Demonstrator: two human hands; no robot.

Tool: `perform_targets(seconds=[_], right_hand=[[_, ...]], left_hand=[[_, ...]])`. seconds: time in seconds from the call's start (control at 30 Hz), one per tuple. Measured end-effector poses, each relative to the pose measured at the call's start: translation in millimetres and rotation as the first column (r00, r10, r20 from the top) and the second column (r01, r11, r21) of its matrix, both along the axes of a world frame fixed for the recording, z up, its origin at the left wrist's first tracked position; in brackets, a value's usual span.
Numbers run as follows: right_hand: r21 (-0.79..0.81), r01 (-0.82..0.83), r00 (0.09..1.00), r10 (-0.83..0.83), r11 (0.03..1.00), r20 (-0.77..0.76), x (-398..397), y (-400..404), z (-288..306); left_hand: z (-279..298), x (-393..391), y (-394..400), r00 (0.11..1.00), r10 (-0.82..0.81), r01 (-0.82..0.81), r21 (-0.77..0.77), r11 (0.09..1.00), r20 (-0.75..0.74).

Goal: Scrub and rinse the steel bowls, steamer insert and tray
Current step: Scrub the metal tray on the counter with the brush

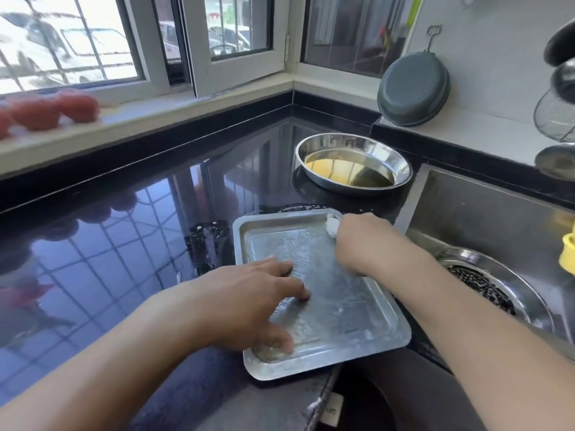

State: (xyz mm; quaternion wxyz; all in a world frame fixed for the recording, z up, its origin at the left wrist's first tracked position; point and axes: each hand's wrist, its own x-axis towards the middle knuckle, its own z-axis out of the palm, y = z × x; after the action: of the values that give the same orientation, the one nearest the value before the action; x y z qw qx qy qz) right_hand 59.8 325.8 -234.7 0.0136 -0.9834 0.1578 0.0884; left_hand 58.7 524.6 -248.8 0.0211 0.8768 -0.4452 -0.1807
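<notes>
1. The steel tray [336,312] lay flat on the black counter [124,250], just left of the sink [485,213]; its floor was filmed with soapy streaks.
2. The left hand [249,306] pressed down on the tray's near-left part, fingers spread and straight.
3. The right hand [361,241] gripped a white foamy scrubber [331,227] at the tray's far-right corner.
4. A steel bowl [353,164] sat behind the tray; a perforated steamer insert [485,290] lay in the sink.

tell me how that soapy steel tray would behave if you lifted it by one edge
The tray looks like thin rigid steel, so probably light and stiff. Its suds-coated surface would likely be slippery. Being flat and shallow, it should slide rather than tip; the left hand presses it down.
</notes>
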Motion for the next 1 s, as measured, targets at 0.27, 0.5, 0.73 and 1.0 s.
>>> perform_targets(seconds=[0.27, 0.5, 0.73, 1.0], right_hand=[[0.049, -0.323, 0.945, 0.325, 0.945, -0.038, 17.7, 22.2, -15.3], [-0.163, -0.135, 0.99, 0.128, 0.977, -0.053, 13.7, -45.9, 8.4], [-0.26, -0.374, 0.915, 0.401, 0.89, 0.057, 42.2, -10.8, 9.2], [-0.072, -0.576, 0.813, 0.58, 0.814, 0.055, 54.5, 6.6, -4.7]], left_hand=[[-1.3, -1.0, -1.6, 1.0, -0.008, 0.008, -0.008, 1.0, -0.017], [0.8, 1.3, 0.2, 0.998, 0.005, -0.005, 0.0, 1.0, -0.068], [1.1, 4.5, -1.9, 0.998, 0.008, -0.008, -0.011, 1.0, -0.069], [4.5, 2.9, -1.5, 0.995, 0.0, -0.001, -0.005, 1.0, -0.099]])
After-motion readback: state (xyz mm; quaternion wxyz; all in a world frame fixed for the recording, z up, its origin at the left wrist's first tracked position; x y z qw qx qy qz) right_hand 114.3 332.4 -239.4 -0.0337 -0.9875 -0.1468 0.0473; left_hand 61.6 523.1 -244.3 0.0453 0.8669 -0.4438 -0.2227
